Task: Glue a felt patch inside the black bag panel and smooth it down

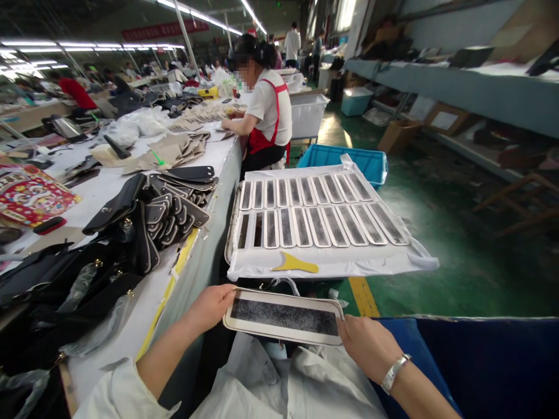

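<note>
Watching from my end, I see a co-worker (pixel 273 102) in a red apron sitting at the long bench (pixel 220 160)! Nearer to me, dark strap-like pieces (pixel 174 215) heap up beside black bags (pixel 100 262). A red printed packet (pixel 37 195) lies far left, a metal kettle (pixel 65 127) beyond it, and a blue crate (pixel 371 163) rests on the green floor (pixel 419 203), a cardboard box (pixel 397 137) farther back.

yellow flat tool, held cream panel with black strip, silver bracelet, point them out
Yellow flat tool (pixel 297 265): head view, middle of its body.
Cream panel with black strip (pixel 283 316): head view, centre of the strip.
Silver bracelet (pixel 395 373): head view, outside of band.
</note>
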Available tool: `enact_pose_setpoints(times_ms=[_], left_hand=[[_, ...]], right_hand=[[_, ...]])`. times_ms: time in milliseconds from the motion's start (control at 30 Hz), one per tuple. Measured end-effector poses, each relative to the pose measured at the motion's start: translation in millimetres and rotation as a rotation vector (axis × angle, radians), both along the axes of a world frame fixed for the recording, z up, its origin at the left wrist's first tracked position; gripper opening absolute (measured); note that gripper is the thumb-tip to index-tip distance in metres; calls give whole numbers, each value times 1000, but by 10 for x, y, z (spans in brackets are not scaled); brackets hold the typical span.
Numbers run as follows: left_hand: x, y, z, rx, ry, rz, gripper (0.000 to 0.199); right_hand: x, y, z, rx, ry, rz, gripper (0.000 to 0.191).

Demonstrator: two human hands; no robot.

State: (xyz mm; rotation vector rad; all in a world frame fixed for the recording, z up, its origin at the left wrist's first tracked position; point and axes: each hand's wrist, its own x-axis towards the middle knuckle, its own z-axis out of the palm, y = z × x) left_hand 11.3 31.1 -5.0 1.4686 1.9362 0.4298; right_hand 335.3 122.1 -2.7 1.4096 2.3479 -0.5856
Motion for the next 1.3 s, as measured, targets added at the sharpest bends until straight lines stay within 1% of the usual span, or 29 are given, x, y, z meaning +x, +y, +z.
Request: enact_pose_setpoints(times_ms=[100,167,233,300,367,400,467,567,700,800,867,933,1000,1133,1200,1300], left_hand=[[-33,49,9,-14,-17,-32,39],[-38,26,17,-51,-74,2,41],[-35,-41,23,-138,-225,88,49],[-25,-142,25,-202,-427,230,58],[-5,-252,17,-195,-554,364,57],[9,-302,12,-179,-560,411,54],[45,-380,1,-157,-483,436,46],[110,-422,3,-115,-266,362,40],[206,-371,38,-66,30,265,41],[261,-311,62,-50,265,201,32],[271,-283,69,-31,362,160,29],[256,-271,69,-25,354,156,29],[226,-267,67,-39,285,191,30],[185,-227,84,-108,177,266,28],[196,-181,108,-124,183,271,26],[237,-114,145,-90,246,258,26]], right_hand=[[-7,1,2,-7,-1,-8,40],[-14,5,22,-16,-6,-21,40],[-16,7,40,-27,-12,-38,40],[-17,8,45,-37,-10,-43,41],[-20,11,42,-39,2,-37,41],[-22,13,39,-41,7,-32,41],[-27,19,39,-46,6,-28,42],[-32,33,54,-77,1,-40,46],[-30,52,62,-97,1,-44,50],[-26,57,52,-76,22,-25,47],[-28,59,49,-66,17,-10,42],[-33,63,50,-65,5,2,38],[-33,66,48,-71,6,-4,37],[-13,66,22,-107,43,-61,43],[-4,63,6,-124,62,-86,44],[-7,65,-2,-100,60,-89,44]])
